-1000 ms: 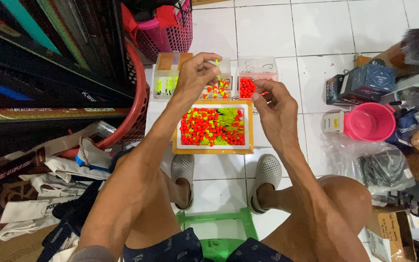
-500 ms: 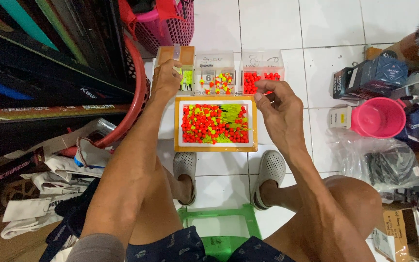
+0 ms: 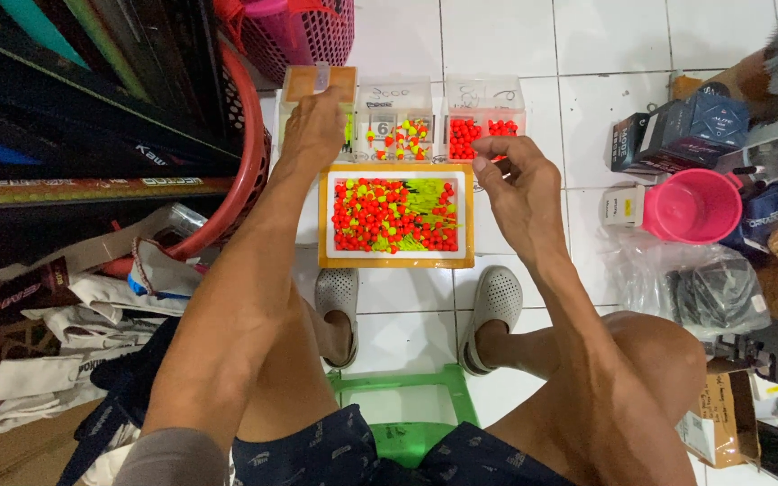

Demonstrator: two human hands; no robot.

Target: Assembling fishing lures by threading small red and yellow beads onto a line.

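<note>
**Beads split by colour, both hands at the boxes**

Between your feet sits the orange-rimmed tray [image 3: 396, 261], its red and yellow beads [image 3: 380, 216] within easy reach. Your left hand [image 3: 312, 135] reaches over the leftmost clear box [image 3: 317, 85], fingers curled; whether they pinch anything you cannot tell. Your right hand [image 3: 515, 184] hovers beside the red-bead box [image 3: 483, 112], fingertips [image 3: 482, 164] pressed together.

tray [image 3: 395, 261]: orange rim, white inside | beads [image 3: 380, 214]: red-orange and yellow-green | cup [image 3: 691, 205]: pink | clogs [image 3: 495, 306]: grey | stool [image 3: 402, 405]: green | floor tiles [image 3: 533, 45]: white
</note>
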